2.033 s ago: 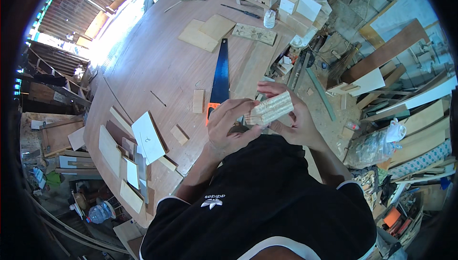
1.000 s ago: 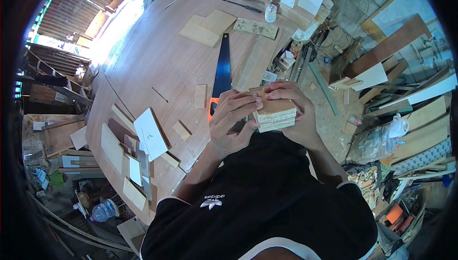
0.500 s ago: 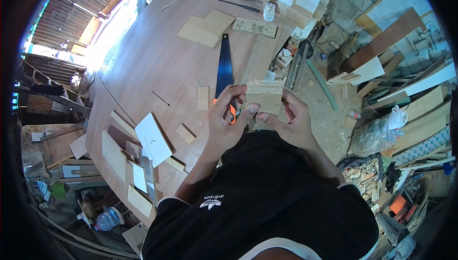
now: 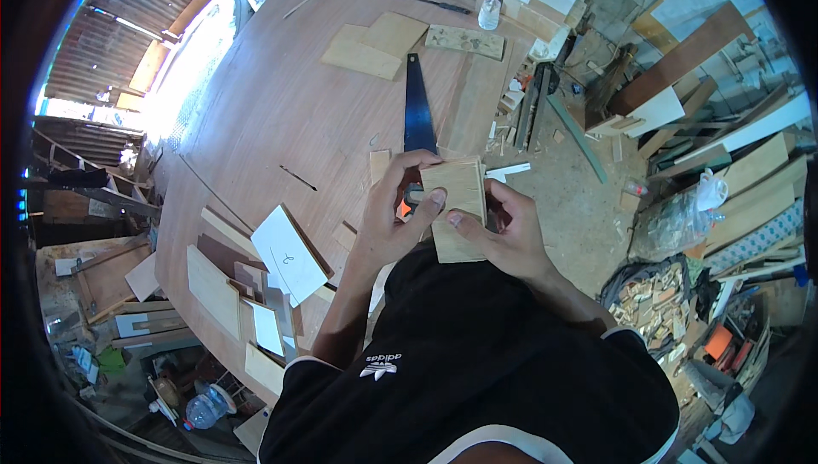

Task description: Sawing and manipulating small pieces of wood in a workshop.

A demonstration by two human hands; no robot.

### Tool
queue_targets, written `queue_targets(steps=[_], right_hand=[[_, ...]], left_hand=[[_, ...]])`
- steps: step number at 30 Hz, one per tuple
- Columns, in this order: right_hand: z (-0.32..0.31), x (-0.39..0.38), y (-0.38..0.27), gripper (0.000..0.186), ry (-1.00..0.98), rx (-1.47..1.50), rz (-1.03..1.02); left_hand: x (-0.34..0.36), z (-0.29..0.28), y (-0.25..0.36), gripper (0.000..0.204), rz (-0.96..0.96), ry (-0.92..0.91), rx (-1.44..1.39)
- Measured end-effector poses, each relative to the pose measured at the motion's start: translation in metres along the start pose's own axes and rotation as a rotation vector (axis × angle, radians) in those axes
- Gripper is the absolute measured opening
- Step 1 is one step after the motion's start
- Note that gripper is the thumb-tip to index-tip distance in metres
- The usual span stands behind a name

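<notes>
Two bare hands hold a pale wooden block between them, raised in front of the person's black shirt, just past the near edge of the worktop. The left hand is partly closed on the block's left side, its thumb flat on the face turned up to the person and its index finger at the far left corner. The right hand is partly closed too, its thumb pressing lower on the same face, its other fingers curled along the right side. That right edge looks layered; whether this is one block or several pieces pressed together cannot be told.

For a sound hold, even pressure from both thumbs and light support from behind would likely suit best; if the layers are loose, squeezing one corner could make them slip. Fingertips clear of the edges would let these be checked and spare the skin from splinters.

Just beyond the left hand lies a saw, blade pointing away, its orange handle partly hidden behind that hand, so turning the block well away from it seems wise. Left of the hands, a white panel leans over wood offcuts.
</notes>
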State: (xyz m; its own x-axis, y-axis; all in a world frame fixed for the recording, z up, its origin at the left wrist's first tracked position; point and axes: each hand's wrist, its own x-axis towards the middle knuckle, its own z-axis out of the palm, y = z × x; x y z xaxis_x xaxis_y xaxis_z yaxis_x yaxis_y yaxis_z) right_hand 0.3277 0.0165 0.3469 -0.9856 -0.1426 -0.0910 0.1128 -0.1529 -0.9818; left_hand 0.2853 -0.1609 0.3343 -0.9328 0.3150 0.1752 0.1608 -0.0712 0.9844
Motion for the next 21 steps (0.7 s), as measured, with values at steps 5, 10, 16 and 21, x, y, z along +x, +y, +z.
queue_targets(steps=[5, 10, 16, 21], right_hand=[[0.017, -0.001, 0.024, 0.036, 0.074, -0.060, 0.033], [0.019, 0.001, 0.048, 0.034, 0.078, -0.179, 0.021], [-0.007, 0.028, 0.121, 0.033, 0.033, 0.283, 0.292], [-0.020, 0.045, 0.228, 0.030, -0.156, -0.430, 0.354]], left_hand=[[-0.003, -0.005, 0.000, 0.034, -0.252, 0.091, -0.314], [-0.014, -0.006, -0.023, 0.029, -0.525, 0.053, -0.597], [-0.017, -0.030, -0.060, 0.028, -0.595, 0.222, -0.477], [-0.026, -0.056, -0.087, 0.027, -0.659, 0.277, -0.498]])
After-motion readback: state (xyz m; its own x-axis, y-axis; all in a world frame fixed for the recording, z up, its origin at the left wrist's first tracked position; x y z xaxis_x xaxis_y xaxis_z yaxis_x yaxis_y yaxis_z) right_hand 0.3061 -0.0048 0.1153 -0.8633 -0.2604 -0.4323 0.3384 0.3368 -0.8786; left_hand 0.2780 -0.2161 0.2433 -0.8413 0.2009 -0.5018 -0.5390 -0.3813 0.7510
